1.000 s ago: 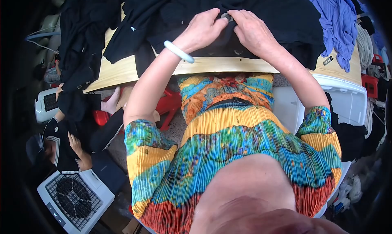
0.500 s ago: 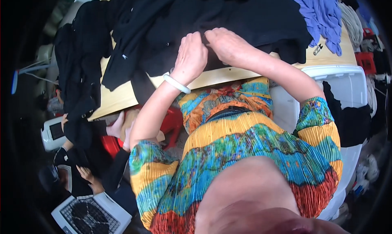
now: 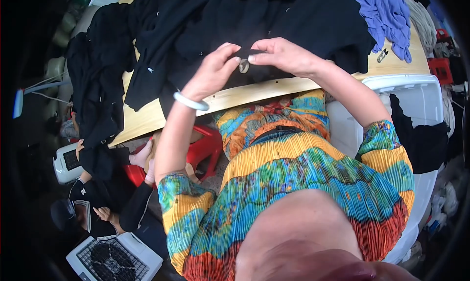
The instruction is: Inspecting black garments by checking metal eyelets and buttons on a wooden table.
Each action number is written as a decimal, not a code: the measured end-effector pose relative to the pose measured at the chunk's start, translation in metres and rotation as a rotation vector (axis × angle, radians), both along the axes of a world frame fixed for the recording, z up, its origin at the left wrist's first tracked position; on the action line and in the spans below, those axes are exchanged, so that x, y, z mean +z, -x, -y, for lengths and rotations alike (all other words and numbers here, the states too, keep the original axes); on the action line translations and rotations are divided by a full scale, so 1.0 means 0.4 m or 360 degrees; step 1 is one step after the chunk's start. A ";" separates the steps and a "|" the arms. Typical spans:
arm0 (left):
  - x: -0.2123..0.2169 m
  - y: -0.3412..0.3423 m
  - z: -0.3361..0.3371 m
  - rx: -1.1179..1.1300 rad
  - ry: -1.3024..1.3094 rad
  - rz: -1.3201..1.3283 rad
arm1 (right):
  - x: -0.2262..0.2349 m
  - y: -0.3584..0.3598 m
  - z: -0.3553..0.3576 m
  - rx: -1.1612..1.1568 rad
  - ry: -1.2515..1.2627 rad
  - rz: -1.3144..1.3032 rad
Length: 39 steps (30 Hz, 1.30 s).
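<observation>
Overall, the black cloth (image 3: pixel 235 16) looks matte, creased.

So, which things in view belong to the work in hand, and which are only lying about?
In the work:
- small round piece, between the fingers
- black cloth beneath

Apparently lying about:
- purple cloth
- small metallic item
- white fan unit

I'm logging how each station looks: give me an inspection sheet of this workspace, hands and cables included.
Surface: pale wooden table, largely covered.
Job's things: black fabric; small ring-like piece, kind unclear.
Clutter: purple cloth, small metal tool at right.
Hands: left hand and right hand, either side of the ring-like piece; grip unclear.
Cables: thin pale strand, far left, possibly a cable.
Surroundings: white bin at right; another person, red stool and white fan-like unit at left.
</observation>
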State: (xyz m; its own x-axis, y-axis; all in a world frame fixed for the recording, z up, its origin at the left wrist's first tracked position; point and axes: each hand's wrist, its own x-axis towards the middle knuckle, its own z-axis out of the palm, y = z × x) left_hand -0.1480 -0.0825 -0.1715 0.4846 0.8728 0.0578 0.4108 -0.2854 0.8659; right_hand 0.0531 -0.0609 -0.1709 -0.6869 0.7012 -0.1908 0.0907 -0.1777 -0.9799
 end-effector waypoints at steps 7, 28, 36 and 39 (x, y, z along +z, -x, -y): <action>0.044 -0.002 0.011 0.0060 0.0196 0.0264 | 0.016 -0.018 0.026 -0.0074 -0.0130 -0.0041; 0.070 0.002 0.027 0.0135 0.0391 0.0890 | 0.059 -0.034 -0.013 0.0382 -0.0889 0.0622; 0.125 0.067 0.063 0.0613 -0.0411 0.0354 | 0.099 -0.245 -0.083 -0.0185 -0.1344 0.1421; 0.109 0.071 0.076 0.0610 -0.0225 0.0463 | 0.052 -0.270 -0.105 -0.0743 -0.1838 0.1577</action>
